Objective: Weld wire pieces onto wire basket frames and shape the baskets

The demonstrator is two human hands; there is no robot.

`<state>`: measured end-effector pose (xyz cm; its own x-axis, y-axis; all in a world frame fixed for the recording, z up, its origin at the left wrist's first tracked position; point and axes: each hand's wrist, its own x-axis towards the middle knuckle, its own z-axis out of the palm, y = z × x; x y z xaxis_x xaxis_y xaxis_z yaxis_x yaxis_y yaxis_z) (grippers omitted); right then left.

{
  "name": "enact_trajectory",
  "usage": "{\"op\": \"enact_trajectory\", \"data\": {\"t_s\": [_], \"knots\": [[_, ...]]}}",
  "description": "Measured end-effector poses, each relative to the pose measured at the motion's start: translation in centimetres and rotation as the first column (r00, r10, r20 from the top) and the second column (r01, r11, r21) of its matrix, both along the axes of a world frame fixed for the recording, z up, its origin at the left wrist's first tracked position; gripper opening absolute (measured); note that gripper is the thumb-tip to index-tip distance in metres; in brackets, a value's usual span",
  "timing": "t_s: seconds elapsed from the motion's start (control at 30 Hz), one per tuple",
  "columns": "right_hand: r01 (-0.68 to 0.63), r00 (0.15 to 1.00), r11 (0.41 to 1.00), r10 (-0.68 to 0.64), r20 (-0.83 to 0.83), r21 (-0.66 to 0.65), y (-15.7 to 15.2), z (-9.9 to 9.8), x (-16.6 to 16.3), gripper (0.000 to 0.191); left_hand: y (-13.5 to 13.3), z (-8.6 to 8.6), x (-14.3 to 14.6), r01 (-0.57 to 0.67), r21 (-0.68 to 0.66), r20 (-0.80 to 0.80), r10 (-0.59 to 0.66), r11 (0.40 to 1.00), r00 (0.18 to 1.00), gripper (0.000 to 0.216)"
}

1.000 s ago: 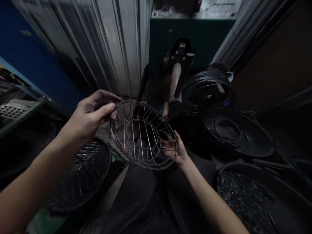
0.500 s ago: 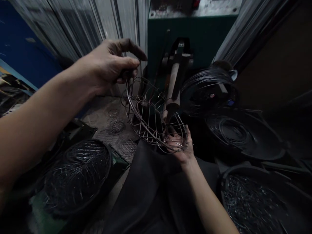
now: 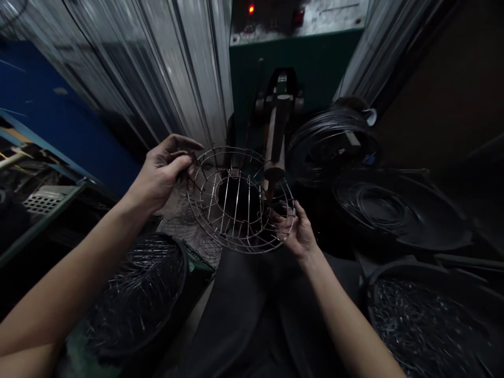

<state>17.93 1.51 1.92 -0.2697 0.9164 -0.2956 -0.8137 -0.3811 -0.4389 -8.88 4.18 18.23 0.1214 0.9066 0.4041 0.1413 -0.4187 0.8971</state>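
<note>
Steel wire makes up the round, dished wire guard (image 3: 237, 205) that the person holds out over their lap (image 3: 244, 315), just in front of a green machine (image 3: 299, 58) with a red lamp (image 3: 251, 9) lit on its panel. The left hand (image 3: 163, 170) pinches the guard's upper-left rim between thumb and forefinger, with the other fingers loosely curled behind. The right hand (image 3: 299, 233) holds the lower-right rim from beneath, fingers bent round the outer ring and closed on it.

Gripping at two nearly opposite points seems to be what steadies the light frame. It also turns the open face with its concentric rings and straight cross wires towards the person. The far edge of the guard sits just below the machine's arm (image 3: 275, 136), which reaches down and forward. Whether wire and arm tip actually touch is hard to tell in the dim light.

A black tub (image 3: 173, 247) by the left knee holds what looks like a stack of similar guards. On the right, well within reach, are a coil of dark wire (image 3: 331, 142), a shallow pan (image 3: 452, 241) with wire rings, and a tub (image 3: 366, 294) of short wire pieces. Corrugated sheet metal (image 3: 157, 79) stands behind it all.
</note>
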Motion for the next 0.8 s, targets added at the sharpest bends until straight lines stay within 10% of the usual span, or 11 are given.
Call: {"op": "enact_trajectory", "data": {"t_s": [0.8], "knots": [[0.031, 0.965, 0.999, -0.038, 0.258, 0.030, -0.8, 2.3, -0.4, 0.026, 0.7, -5.0, -2.7, -0.090, -0.074, 0.044, 0.093, 0.993, 0.995, 0.019]]}}
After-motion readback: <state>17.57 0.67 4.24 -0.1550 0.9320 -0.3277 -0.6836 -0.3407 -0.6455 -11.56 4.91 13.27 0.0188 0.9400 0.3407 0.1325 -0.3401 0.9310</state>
